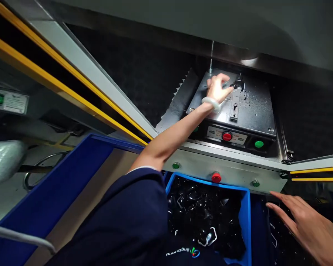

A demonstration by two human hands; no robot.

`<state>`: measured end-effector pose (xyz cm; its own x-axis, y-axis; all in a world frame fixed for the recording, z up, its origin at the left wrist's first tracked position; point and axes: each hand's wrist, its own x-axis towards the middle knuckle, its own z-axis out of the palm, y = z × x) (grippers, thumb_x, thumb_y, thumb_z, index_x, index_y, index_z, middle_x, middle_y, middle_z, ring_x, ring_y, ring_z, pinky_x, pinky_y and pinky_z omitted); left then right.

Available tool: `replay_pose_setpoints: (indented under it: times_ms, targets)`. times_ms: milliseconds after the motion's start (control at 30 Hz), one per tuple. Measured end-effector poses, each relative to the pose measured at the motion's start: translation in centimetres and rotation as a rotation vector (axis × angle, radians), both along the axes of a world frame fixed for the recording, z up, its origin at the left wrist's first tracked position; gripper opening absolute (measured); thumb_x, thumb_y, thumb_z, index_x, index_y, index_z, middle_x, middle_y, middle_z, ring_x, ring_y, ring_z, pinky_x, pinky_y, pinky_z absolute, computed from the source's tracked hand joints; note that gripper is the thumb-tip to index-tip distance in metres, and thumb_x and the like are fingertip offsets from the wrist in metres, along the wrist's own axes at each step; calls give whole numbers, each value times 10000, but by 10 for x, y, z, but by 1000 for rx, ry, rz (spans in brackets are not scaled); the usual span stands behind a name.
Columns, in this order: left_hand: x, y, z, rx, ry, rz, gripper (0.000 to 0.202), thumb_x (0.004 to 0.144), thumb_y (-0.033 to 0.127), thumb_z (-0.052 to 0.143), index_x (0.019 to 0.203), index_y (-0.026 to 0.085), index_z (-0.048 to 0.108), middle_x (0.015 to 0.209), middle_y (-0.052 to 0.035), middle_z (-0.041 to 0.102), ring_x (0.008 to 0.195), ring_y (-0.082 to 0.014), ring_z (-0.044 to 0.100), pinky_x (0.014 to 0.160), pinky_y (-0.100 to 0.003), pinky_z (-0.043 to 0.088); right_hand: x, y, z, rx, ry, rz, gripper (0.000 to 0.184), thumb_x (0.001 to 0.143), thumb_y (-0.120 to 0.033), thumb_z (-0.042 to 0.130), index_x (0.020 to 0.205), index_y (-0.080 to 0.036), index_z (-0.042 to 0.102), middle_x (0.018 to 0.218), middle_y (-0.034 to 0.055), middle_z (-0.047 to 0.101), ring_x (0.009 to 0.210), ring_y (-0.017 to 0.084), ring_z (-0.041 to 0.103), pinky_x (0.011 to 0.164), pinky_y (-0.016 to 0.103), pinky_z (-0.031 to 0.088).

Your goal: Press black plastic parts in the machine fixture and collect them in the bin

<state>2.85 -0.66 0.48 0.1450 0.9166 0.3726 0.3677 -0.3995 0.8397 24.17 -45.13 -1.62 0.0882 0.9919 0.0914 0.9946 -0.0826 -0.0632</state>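
Observation:
My left hand [218, 88], with a white bangle [211, 103] at the wrist, reaches over a metal fixture plate [255, 107]. Its thumb tip is at a small black block [239, 85] mounted on the plate. Thumb and curled fingers are apart, and I make out nothing held between them. A narrow metal bracket [234, 111] stands just in front of the block. At the lower right my right hand [308, 221] is open, thumb and fingers spread, with nothing in it. Below it lie glossy black parts [274, 236], partly hidden by the hand.
A blue bin [248, 221] full of shiny black parts [202, 210] stands in front of me. Red buttons [226, 136] and green buttons [259, 144] line the machine front. Yellow-edged frame bars [72, 98] flank the opening. A blue-walled tray [80, 177] lies left.

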Motion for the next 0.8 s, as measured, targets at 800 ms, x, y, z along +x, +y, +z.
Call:
replay_pose_setpoints:
  times_ms: [800]
  targets:
    - [-238, -221, -129, 66, 655, -166, 351, 949, 211, 735, 1299, 248, 727, 1351, -101, 627, 883, -191, 665, 892, -382, 555, -32, 41, -80, 75, -80, -147, 340, 1096, -443, 472, 1114, -183, 690, 1062, 132, 701, 1000, 291, 583, 753, 375, 398]
